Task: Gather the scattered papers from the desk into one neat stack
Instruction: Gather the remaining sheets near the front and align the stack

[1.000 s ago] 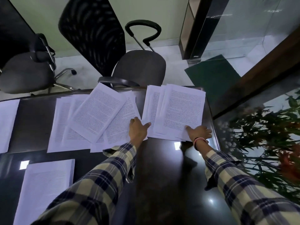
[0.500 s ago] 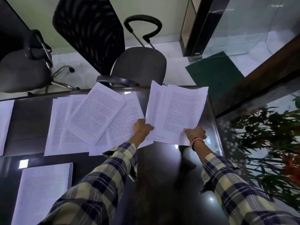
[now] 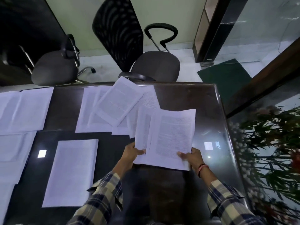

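Note:
A loose bundle of printed papers [image 3: 168,135] is lifted off the dark desk [image 3: 206,111], held at its near edge by both hands. My left hand [image 3: 131,154] grips the bundle's left corner and my right hand [image 3: 193,157] grips the right corner. Behind it, several overlapping sheets [image 3: 116,104] lie fanned on the desk's far middle. A single sheet [image 3: 71,171] lies near me on the left. More sheets [image 3: 24,109] cover the far left of the desk.
Two office chairs [image 3: 155,65] [image 3: 53,72] stand beyond the desk's far edge. A leafy plant [image 3: 272,143] with orange flowers is behind glass at the right. The desk's right edge [image 3: 227,127] runs close to my right hand.
Both hands have picked the right-hand group of papers off the desk and drawn it toward me. The view has shifted, showing more sheets at the left.

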The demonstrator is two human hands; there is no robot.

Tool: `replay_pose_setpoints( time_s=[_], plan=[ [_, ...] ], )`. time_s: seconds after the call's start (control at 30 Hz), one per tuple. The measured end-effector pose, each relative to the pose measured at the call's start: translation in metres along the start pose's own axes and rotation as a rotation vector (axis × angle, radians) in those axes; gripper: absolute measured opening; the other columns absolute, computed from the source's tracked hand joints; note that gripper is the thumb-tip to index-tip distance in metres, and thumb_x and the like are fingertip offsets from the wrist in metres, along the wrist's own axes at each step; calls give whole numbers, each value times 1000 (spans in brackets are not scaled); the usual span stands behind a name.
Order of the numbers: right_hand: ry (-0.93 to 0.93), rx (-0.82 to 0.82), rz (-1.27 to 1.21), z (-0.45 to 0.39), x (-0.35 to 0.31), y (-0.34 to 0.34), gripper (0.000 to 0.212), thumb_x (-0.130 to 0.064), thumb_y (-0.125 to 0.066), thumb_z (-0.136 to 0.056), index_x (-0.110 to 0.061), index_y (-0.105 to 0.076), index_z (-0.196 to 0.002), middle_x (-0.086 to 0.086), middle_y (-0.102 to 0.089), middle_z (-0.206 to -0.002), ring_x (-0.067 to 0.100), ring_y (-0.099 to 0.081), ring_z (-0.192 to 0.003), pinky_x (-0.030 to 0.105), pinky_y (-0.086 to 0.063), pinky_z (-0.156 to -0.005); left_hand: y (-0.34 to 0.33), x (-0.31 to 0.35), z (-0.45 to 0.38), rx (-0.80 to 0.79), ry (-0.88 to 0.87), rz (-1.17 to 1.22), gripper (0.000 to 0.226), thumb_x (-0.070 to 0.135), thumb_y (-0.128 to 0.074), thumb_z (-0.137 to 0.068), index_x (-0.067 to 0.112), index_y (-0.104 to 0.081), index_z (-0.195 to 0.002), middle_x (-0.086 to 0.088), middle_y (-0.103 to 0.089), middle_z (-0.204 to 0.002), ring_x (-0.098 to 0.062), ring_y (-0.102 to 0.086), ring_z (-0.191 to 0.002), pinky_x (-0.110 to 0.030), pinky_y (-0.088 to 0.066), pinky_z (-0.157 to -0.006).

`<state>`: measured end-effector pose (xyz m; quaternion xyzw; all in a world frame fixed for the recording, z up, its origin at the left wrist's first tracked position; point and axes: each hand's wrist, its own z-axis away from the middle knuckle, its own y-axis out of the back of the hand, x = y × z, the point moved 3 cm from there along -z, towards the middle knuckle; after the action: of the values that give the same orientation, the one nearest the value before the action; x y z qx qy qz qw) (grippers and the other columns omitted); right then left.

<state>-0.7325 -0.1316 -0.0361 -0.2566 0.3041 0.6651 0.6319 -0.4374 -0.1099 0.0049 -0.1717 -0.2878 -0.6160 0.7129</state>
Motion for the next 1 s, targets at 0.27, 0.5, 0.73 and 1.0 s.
replay_pose_setpoints(
  time_s=[0.27,0.5,0.73,1.0],
  plan=[
    [-123,-133,408,54,82,-51,55,-29,-100,-53,-16,-76,-102,2,-78,-105,24,-73,-98,44,-61,-91,76,-121,42,8,161,-81,37,-7,-84,-78,-5,-71,-113,-18,-77,-109,-31,-75,-92,-39,-61,-74],
    [-93,64,566,84,91,-87,47,-24,-85,-79,-6,-59,-114,9,-65,-112,27,-62,-102,35,-53,-89,121,-144,33,77,154,-117,25,7,-80,-85,9,-65,-104,-15,-75,-106,-29,-75,-92,-43,-65,-75],
    [-102,187,589,97,98,-109,31,-28,-73,-91,-10,-57,-111,14,-66,-115,28,-61,-98,41,-56,-91,131,-136,31,3,55,-336,25,-12,-54,-85,5,-64,-102,-20,-75,-86,-23,-69,-62,-35,-61,-62],
    [-88,309,880,104,94,-129,55,-45,-68,-89,-13,-48,-129,15,-51,-126,37,-56,-115,49,-51,-99,132,-130,28,35,-36,-427,10,15,-61,-97,7,-64,-104,-9,-72,-104,-19,-65,-79,-35,-57,-69]
  ],
)
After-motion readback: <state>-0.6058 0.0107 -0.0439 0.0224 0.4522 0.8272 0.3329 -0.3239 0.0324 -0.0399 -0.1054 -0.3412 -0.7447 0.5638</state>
